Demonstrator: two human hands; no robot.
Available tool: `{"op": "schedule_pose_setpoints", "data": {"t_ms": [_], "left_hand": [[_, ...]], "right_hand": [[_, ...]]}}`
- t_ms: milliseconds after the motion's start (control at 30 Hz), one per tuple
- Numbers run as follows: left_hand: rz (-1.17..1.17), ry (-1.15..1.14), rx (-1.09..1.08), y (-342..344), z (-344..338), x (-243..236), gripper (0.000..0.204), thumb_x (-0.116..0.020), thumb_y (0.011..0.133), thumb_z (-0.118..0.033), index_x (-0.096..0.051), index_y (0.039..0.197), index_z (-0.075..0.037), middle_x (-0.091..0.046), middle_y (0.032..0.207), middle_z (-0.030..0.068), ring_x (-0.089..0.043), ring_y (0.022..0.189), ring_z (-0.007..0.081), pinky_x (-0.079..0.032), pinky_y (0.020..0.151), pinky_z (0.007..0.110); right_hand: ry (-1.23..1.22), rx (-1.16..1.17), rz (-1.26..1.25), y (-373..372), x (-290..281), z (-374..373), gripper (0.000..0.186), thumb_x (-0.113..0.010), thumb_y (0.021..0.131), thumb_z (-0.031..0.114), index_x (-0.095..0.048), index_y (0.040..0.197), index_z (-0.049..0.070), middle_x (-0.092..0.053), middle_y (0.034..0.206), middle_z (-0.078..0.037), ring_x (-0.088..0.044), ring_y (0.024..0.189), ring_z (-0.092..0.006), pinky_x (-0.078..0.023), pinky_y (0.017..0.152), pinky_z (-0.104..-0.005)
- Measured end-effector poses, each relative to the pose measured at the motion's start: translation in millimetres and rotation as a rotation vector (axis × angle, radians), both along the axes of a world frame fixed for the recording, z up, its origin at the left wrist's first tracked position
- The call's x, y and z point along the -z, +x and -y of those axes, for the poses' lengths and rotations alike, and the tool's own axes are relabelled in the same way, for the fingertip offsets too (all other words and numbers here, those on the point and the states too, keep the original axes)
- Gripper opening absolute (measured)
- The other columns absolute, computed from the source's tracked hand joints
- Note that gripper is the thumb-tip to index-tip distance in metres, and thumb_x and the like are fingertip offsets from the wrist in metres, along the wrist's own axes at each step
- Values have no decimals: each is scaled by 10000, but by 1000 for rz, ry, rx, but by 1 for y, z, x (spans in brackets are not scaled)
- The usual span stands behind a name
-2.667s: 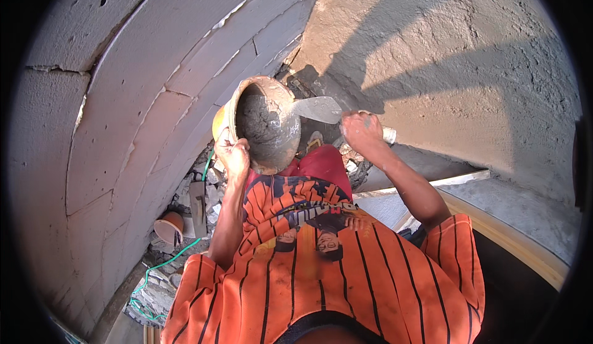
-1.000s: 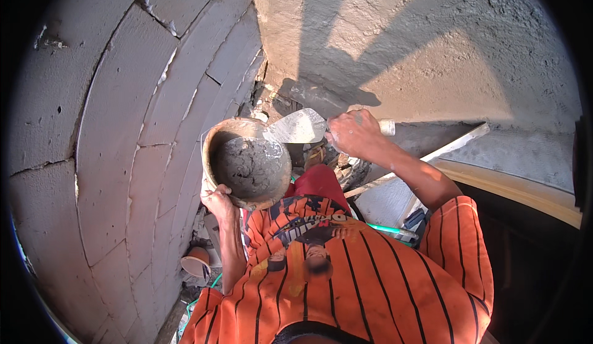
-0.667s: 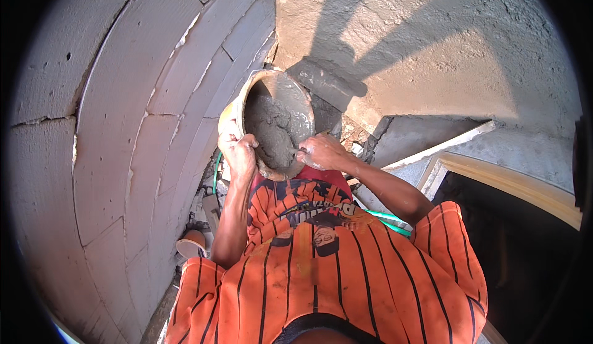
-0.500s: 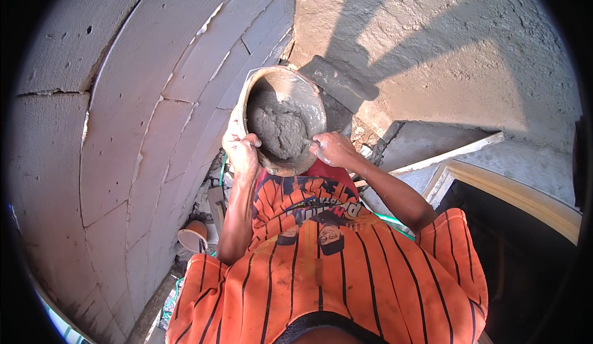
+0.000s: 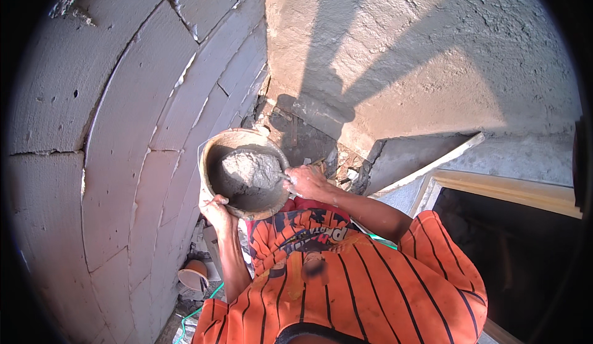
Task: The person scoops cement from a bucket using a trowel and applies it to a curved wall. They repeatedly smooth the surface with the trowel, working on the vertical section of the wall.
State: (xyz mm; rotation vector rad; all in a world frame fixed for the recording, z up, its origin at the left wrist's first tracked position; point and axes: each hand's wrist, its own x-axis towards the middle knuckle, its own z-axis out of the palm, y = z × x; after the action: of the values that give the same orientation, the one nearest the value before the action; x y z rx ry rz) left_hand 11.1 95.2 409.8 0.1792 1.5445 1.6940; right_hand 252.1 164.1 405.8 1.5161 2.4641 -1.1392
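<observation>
A round mortar bucket (image 5: 213, 149) is held out in front of my body, tilted so its inside shows. Wet grey mortar (image 5: 250, 170) lies in it, heaped up and sunlit in the middle. My left hand (image 5: 216, 211) is closed on the bucket's near left rim, thumb over the edge. At the right rim my right hand (image 5: 307, 181) is closed around the handle of what looks like a trowel. Only its short grey neck (image 5: 285, 178) shows; the blade is hidden under the mortar. Wet mortar smears the right hand's fingers.
A block wall (image 5: 123, 189) rises close on my left. Ahead stands a rough plastered wall (image 5: 420, 54) with shadows across it. A pale board (image 5: 432, 165) leans by a wood-framed opening (image 5: 506, 191) at right. A small orange bucket (image 5: 194, 274) and green hose (image 5: 196, 312) lie below left, among rubble.
The bucket and both hands have moved left and nearer my body in the view. The mortar now stands in a higher, sunlit heap. Both hands keep their grip.
</observation>
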Motion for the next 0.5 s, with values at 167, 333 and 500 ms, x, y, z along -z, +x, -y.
{"op": "schedule_pose_setpoints", "data": {"t_ms": [167, 333, 500], "left_hand": [[-2, 102, -64, -16, 25, 6, 488, -412, 577, 51, -569, 1039, 37, -627, 943, 110, -632, 805, 234, -568, 733, 339], [-56, -11, -174, -26, 53, -3, 563, -410, 537, 45, -561, 1079, 24, -619, 1004, 120, -618, 849, 240, -555, 796, 337], [-217, -135, -271, -16, 58, -19, 481, -386, 582, 66, -578, 1018, -5, -580, 858, 43, -545, 741, 168, -501, 729, 286]], "right_hand": [[-166, -184, -286, -25, -20, 5, 333, -590, 845, 348, -633, 873, 19, -654, 736, -207, -644, 696, -402, -501, 661, -492], [-915, -200, -575, 13, 31, -42, 349, -616, 906, 354, -683, 973, 18, -661, 744, -65, -600, 585, -110, -483, 476, -255], [-880, 508, -489, 191, 96, -237, 229, -567, 931, 266, -642, 937, 49, -589, 668, -7, -533, 479, -70, -410, 358, -183]]}}
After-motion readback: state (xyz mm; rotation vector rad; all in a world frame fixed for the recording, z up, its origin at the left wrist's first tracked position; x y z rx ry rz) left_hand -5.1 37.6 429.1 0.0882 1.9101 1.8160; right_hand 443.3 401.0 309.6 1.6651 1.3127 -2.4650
